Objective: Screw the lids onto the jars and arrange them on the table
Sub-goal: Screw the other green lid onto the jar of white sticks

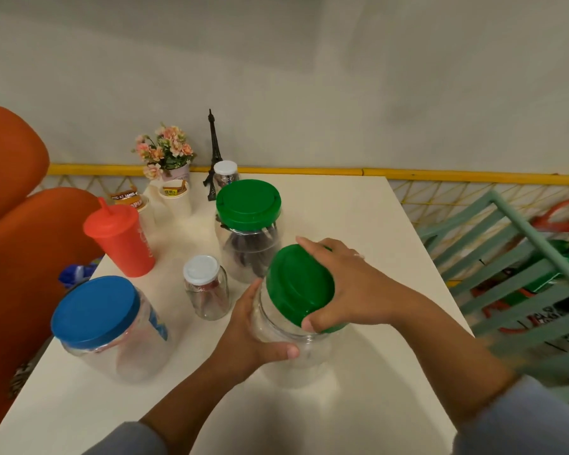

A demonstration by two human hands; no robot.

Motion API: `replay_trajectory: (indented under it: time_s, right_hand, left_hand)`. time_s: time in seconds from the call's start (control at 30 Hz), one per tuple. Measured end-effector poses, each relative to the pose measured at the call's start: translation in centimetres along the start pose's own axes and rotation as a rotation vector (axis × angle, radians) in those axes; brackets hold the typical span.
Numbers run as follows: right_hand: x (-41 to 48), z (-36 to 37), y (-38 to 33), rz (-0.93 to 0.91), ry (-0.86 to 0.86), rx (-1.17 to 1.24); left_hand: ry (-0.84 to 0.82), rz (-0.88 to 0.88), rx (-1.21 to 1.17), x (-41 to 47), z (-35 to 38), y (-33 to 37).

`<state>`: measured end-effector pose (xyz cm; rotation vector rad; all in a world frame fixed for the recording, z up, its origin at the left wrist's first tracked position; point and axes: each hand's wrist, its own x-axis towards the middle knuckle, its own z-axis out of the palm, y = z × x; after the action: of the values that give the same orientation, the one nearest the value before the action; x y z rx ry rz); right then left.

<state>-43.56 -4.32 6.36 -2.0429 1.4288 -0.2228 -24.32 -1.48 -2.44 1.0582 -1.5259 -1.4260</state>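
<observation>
Two hands hold one clear jar standing on the white table. The left hand wraps the glass side, thumb across the front; the right hand curls over the green lid on its mouth. A blue-lidded jar stands well left.

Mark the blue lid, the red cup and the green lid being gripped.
blue lid (94,310): head view, centre of top.
red cup (130,254): head view, its side wall.
gripped green lid (296,284): head view, bare top face.
</observation>
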Motion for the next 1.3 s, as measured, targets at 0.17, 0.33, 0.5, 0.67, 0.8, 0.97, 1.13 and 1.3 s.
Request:
replay_trajectory:
  time_s: [0.17,0.33,0.5,0.67,0.8,0.97,1.13,1.3]
  right_hand:
    - [0.5,1.8,-0.5,0.007,-0.002,-0.159]
    - [0.9,2.3,-0.9,0.008,-0.017,-0.247]
    - [1.3,2.2,-0.9,0.019,-0.068,-0.264]
    - [1.5,1.5,-1.1,0.012,-0.154,-0.318]
    - [1.7,1.0,-1.3,-0.011,-0.194,-0.391]
    - [2.2,0.7,-1.3,-0.020,-0.251,-0.459]
    - [2.1,1.1,-1.7,0.048,-0.251,-0.333]
    - [2.0,3.0,-1.9,0.053,-0.085,-0.321]
  left_hand:
    - [-0.074,0.054,0.006,0.1,-0.3,0.8]
    - [-0.018,-0.012,0.012,-0.1,-0.2,0.6]
    - [-0.018,-0.027,0.037,-0.2,-0.3,0.7]
    - [-0.006,-0.026,0.073,-0.2,-0.4,0.5]
    - [-0.017,-0.041,0.069,-0.1,-0.3,0.4]
    - [-0.037,-0.061,0.036,-0.1,-0.5,0.1]
    - [-0.057,-0.071,-0.004,0.0,-0.5,-0.2]
    - [-0.043,-0.058,0.012,0.1,-0.4,0.5]
